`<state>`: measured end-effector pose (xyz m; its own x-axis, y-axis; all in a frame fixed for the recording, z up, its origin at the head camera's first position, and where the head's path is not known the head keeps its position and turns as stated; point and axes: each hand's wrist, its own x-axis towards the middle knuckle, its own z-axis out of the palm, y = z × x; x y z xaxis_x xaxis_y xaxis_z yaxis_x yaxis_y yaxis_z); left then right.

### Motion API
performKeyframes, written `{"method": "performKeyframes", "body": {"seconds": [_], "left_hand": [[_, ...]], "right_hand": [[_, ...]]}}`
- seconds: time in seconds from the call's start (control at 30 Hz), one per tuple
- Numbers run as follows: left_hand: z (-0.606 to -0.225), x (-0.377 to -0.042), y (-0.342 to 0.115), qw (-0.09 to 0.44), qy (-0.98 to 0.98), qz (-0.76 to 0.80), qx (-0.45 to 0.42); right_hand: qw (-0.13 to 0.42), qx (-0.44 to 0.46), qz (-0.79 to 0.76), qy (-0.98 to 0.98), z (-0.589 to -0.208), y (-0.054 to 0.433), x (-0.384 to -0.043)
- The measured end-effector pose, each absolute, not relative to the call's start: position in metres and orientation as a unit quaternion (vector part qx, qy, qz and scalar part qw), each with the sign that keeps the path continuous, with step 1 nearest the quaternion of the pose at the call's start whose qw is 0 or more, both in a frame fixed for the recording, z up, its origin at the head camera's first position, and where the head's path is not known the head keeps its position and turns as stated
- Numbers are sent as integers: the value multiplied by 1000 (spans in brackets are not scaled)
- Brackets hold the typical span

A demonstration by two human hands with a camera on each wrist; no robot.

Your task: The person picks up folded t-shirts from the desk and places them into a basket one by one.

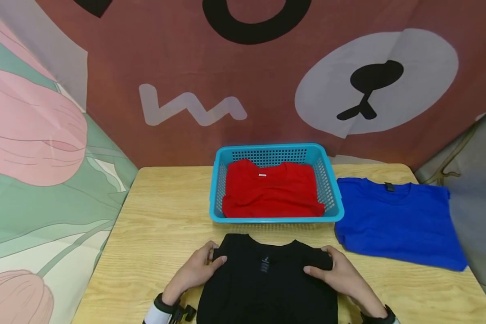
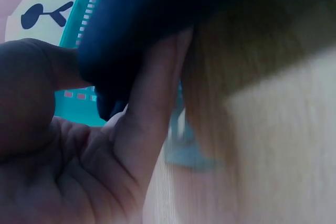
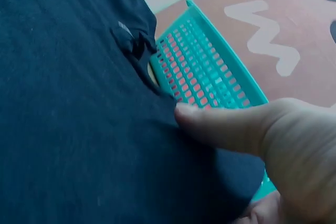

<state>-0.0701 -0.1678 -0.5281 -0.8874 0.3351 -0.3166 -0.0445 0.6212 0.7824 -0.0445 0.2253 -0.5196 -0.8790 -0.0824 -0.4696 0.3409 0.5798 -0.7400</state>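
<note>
Black shirt [image 1: 269, 290] lies over the near worktop [image 1: 166, 211], short of the basket [image 1: 277, 220]; left hand [image 1: 195, 271] and right hand [image 1: 342, 274] pinch its shoulders, and uneven pulling (one side leading) might crumple it.

The left hand [image 1: 197, 268] is bare, its palm crossed by several creases. A broad black band [image 1: 164, 304] rings that wrist, and behind it shows a smooth whitish-grey cuff [image 1: 151, 316]. A small, blocky black fitting [image 1: 181, 313] juts from the inner side of the wrist, its finer details too small to tell. The right hand [image 1: 343, 275] is bare as well, its thumbnail short. Its wrist wears a matching black band [image 1: 380, 317], with a pale sliver of sleeve [image 1: 396, 321] at the picture's lower edge.
</note>
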Motion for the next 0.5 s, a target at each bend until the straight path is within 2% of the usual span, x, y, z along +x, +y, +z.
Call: {"method": "performKeyframes", "body": {"seconds": [0.17,0.33,0.5], "left_hand": [[-529,-66,-167,224,874,423,88],[-530,-67,-165,215,868,439,89],[-532,-63,-161,249,821,505,94]], "right_hand": [[266,51,-499,823,-521,236,-34],[239,39,-515,822,-524,235,-30],[216,69,-490,842,-529,231,-30]]}}
